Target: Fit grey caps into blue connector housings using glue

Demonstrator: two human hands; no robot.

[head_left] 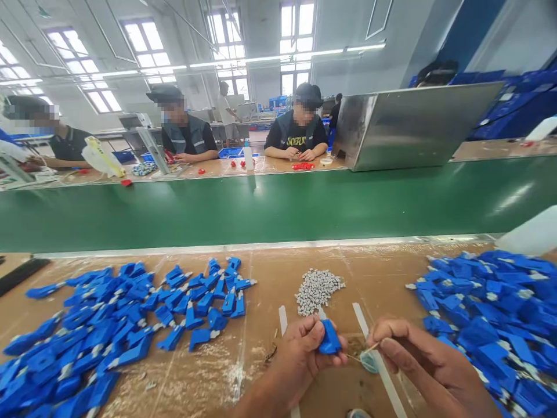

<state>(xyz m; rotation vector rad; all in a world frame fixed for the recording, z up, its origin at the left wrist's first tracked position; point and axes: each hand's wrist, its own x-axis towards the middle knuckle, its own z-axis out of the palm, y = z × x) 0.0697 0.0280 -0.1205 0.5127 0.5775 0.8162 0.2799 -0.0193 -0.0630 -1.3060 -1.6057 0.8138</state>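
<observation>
My left hand (307,348) is closed around a blue plastic part (329,338) with a whitish tip pointing away from me. To its right, my right hand (418,360) pinches a thin pale stick (372,348) that looks like wood. Below the stick, a small round teal dish or cap (369,362) sits on the table beside a white tape strip (389,386). Just beyond my left hand lies a heap of small grey pieces (317,290).
Many similar blue parts are spread at left (108,325) and piled at right (487,319). A green conveyor belt (243,209) runs across, with a metal box (404,128) on its far side. Several people sit over there; one (298,128) handles red parts (303,166).
</observation>
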